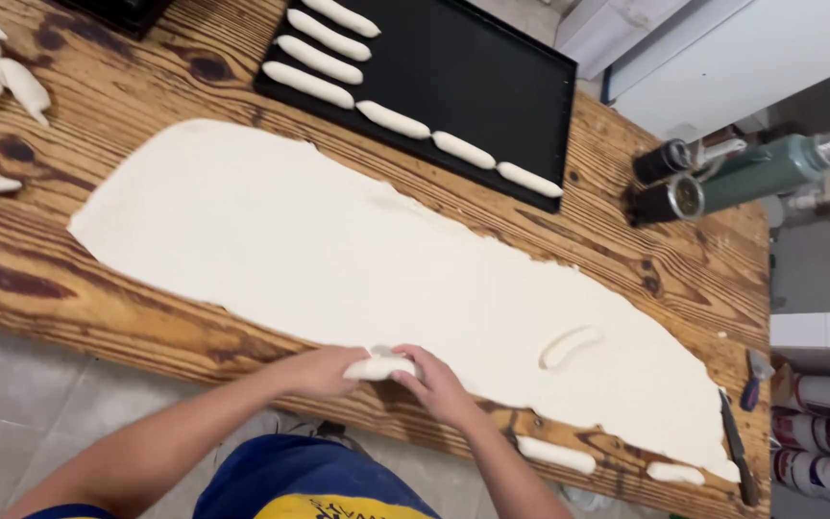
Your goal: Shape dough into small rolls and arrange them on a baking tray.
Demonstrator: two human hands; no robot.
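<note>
At the worktop's (146, 317) near edge, left hand (317, 371) and right hand (437, 384) close their fingers on a dough roll (379, 366) between them, its long axis crosswise, lying on the dough sheet (338, 250).

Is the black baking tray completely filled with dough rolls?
No. The black tray carries only two short rows of dough rolls along its near and left edges, and most of its surface is bare.
</note>
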